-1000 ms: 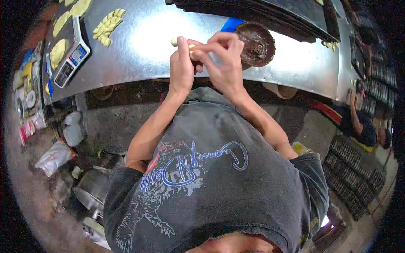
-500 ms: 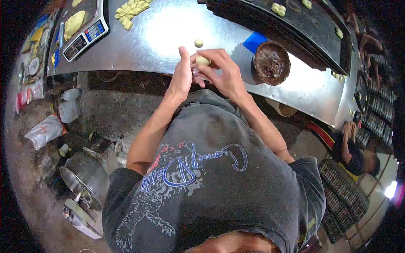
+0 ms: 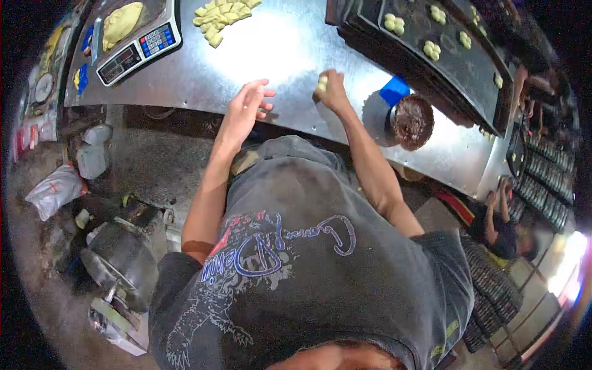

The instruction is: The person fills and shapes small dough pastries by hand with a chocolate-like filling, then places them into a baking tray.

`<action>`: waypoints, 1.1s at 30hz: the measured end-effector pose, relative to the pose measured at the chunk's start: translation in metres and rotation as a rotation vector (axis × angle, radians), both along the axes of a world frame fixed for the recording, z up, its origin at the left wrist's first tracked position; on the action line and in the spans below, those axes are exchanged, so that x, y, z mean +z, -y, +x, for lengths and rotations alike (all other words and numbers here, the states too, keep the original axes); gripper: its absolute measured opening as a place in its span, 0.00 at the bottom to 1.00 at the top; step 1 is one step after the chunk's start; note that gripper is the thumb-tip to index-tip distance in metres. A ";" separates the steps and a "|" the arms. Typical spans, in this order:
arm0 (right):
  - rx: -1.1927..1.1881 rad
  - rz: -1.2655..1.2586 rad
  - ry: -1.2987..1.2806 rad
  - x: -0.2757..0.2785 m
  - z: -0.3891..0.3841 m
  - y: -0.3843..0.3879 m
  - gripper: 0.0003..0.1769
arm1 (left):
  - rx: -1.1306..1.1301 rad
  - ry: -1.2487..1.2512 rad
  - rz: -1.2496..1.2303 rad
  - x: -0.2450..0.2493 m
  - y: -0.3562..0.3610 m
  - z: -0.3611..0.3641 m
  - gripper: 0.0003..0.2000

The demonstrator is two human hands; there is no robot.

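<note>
My left hand (image 3: 248, 106) is held over the front edge of the metal table (image 3: 185, 83), fingers apart and nothing in it. To its right, my right hand (image 3: 333, 91) is closed around pale dough (image 3: 322, 84) above the tabletop. Cut dough pieces (image 3: 221, 17) lie in a cluster at the back left. A larger lump of dough (image 3: 121, 24) rests on the digital scale (image 3: 142, 52). Right of my right hand is a round bowl (image 3: 412, 121) with dark brown contents, beside a blue scraper-like piece (image 3: 394, 90).
Stacked dark trays (image 3: 456, 74) with small clusters of dough balls (image 3: 431, 50) stand at the back right. A co-worker (image 3: 496, 231) is at the far right. A large metal mixing bowl (image 3: 120, 265) and a white bag (image 3: 55, 191) are on the left below the table.
My hands have come apart, the right moving rightward with dough in it and the left now holding nothing. The view has shifted, showing more of the trays.
</note>
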State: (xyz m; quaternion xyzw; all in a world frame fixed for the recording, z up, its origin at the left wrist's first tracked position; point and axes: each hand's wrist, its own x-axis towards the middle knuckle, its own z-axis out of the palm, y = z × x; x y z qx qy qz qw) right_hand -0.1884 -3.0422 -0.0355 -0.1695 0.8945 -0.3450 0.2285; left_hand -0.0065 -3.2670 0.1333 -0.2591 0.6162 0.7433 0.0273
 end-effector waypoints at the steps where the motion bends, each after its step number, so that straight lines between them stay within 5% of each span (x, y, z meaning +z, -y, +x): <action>1: -0.054 -0.066 0.230 -0.004 -0.001 0.000 0.36 | 0.016 -0.024 -0.012 0.000 0.011 -0.002 0.22; 4: 0.212 0.196 0.026 0.029 0.014 0.016 0.39 | 0.067 -0.035 -0.032 0.003 0.045 0.001 0.22; 7: 0.170 0.318 -0.163 0.067 0.014 0.077 0.39 | 0.141 -0.030 -0.021 -0.002 0.076 0.009 0.22; 11: 0.187 -0.209 0.284 0.055 -0.017 0.182 0.34 | 0.239 0.005 -0.051 -0.005 0.114 0.031 0.21; 13: 0.368 -0.173 0.243 0.058 -0.017 0.242 0.32 | 0.317 0.007 -0.048 0.001 0.129 0.043 0.21; 16: 0.302 0.045 -0.293 0.030 0.000 0.310 0.37 | 0.355 0.065 -0.121 -0.002 0.152 0.062 0.22; 20: 0.054 -0.310 -0.409 0.002 0.019 0.347 0.38 | 0.426 0.108 -0.133 0.000 0.161 0.077 0.21; 23: 0.081 -0.307 -0.209 0.001 0.031 0.325 0.37 | 0.412 0.100 -0.078 -0.015 0.160 0.077 0.21; 25: 0.212 -0.079 0.193 0.052 0.039 0.289 0.35 | 0.369 0.076 -0.053 -0.019 0.153 0.069 0.22; 27: 0.337 -0.169 0.293 0.054 0.054 0.242 0.27 | 0.298 0.053 -0.075 -0.020 0.143 0.054 0.20; 30: 0.175 -0.288 0.666 0.119 0.073 0.192 0.18 | 0.201 -0.015 -0.242 -0.040 0.116 0.035 0.17; 33: -0.049 -0.664 0.708 0.147 0.088 0.163 0.15 | 0.027 -0.079 -0.275 -0.018 0.087 0.007 0.14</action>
